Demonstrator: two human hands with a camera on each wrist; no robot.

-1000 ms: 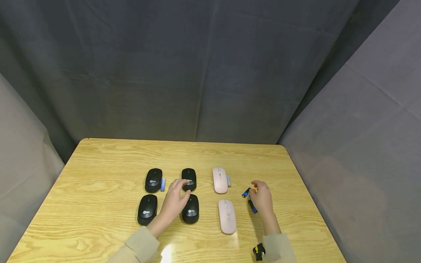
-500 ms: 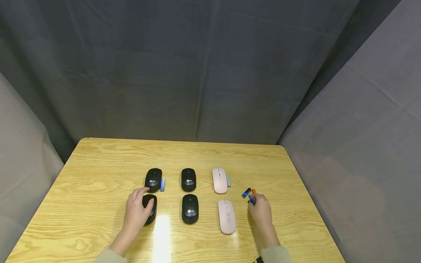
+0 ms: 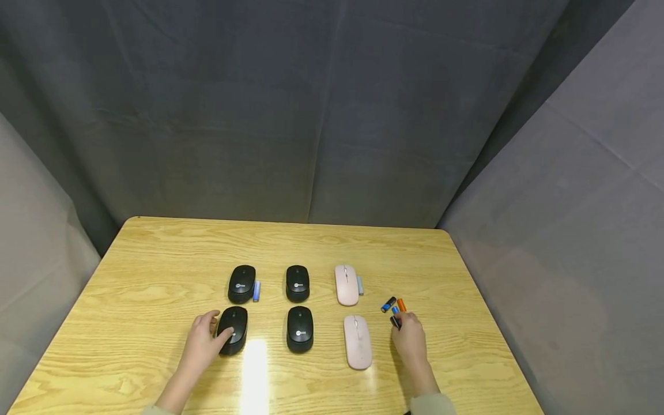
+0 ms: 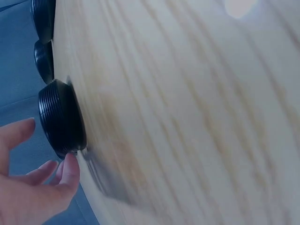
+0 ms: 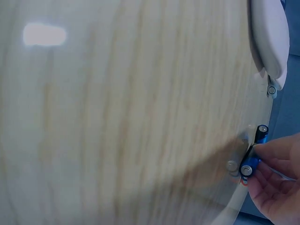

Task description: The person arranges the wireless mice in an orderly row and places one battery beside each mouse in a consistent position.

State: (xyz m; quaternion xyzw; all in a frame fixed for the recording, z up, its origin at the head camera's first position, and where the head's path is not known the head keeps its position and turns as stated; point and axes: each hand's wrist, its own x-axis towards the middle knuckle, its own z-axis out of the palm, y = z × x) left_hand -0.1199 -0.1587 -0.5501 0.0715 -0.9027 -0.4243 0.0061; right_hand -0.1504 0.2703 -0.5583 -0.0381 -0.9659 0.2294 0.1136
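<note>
Wooden table: yellow, grained and glossy [image 3: 321, 248], carrying everything below.
Left hand: fingers loosely bent [image 3: 201, 340] at the left side of the near-left mouse, the thumb over its edge; it is not gripping, and whether a fingertip touches is hard to tell.
Right hand: thumb and fingers [image 3: 410, 340] pinch one battery low over the table, to the right of the near pale pink mouse.
Near-left mouse: black, oval and domed [image 3: 236, 324], top up on the table, with a smooth glossy upper shell, a small pale logo and finely ribbed sides.
Other black mice: three alike [image 3: 298, 282], top up, one directly beyond it and two to the right.
Pale pink mice: two, slim and flat [image 3: 358, 343], one beyond the other.
Held battery: a slim cylinder [image 5: 249, 166], black and blue, with a silvery end.
Loose batteries: black-and-blue [image 3: 388, 304], orange and blue near the fingers; two light bluish ones beside the far mice.
</note>
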